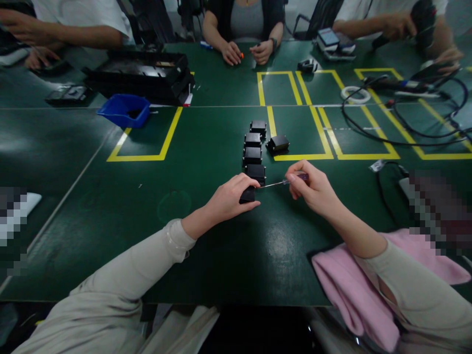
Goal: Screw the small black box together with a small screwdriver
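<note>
Green table [206, 265], blue bin [114, 109], lined-up boxes [252, 155], left fingers [244, 180] gripping box [248, 195], right fingers [298, 182] pinching screwdriver [285, 181]

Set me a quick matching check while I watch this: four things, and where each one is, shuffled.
Things:
1. Screwdriver
2. Blue bin
3. Pink cloth
4. Nearest box

Places:
A. Partly hidden by the right sleeve
B. Between fingers and thumb of the left hand
C. Left of the box row
D. Held in the right hand

Pairs: 1-D, 2-C, 3-A, 4-B
</note>
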`<act>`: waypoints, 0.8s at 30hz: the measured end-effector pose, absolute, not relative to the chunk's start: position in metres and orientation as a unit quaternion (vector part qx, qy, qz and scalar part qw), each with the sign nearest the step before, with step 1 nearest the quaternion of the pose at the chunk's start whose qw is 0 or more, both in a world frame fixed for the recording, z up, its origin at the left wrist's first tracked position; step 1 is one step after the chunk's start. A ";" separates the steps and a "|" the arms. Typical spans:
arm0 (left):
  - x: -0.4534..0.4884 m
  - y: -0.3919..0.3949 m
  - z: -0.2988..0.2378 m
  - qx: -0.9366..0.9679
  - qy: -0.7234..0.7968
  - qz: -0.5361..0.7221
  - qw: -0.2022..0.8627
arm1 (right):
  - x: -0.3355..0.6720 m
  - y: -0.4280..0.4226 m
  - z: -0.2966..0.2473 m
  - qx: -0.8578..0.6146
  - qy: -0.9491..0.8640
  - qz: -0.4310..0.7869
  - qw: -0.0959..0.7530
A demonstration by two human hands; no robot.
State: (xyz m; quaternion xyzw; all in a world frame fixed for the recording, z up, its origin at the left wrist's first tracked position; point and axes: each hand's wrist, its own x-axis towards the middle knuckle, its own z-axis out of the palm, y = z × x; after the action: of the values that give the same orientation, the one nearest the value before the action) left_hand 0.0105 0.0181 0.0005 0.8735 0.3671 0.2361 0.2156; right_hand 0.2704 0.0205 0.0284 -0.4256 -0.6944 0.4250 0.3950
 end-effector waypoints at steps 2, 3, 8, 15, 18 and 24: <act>0.010 0.018 0.001 0.874 0.367 0.236 0.215 | 0.271 0.021 0.029 -0.428 -0.698 0.424 0.387; 0.010 0.018 0.001 0.874 0.367 0.235 0.214 | 0.271 0.021 0.029 -0.428 -0.697 0.425 0.387; 0.009 0.018 0.002 0.875 0.367 0.236 0.213 | 0.270 0.020 0.028 -0.422 -0.685 0.435 0.404; 0.011 0.018 0.002 0.875 0.366 0.239 0.208 | 0.270 0.020 0.029 -0.426 -0.682 0.441 0.398; 0.011 0.018 0.002 0.874 0.367 0.238 0.211 | 0.269 0.019 0.030 -0.423 -0.684 0.438 0.402; 0.010 0.018 0.002 0.872 0.370 0.236 0.217 | 0.269 0.018 0.031 -0.433 -0.700 0.417 0.386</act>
State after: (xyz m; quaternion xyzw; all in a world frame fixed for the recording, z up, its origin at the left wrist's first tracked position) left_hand 0.0100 0.0176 0.0024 0.8719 0.3703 0.2362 0.2165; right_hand 0.2694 0.0181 0.0306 -0.4329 -0.7000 0.4165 0.3861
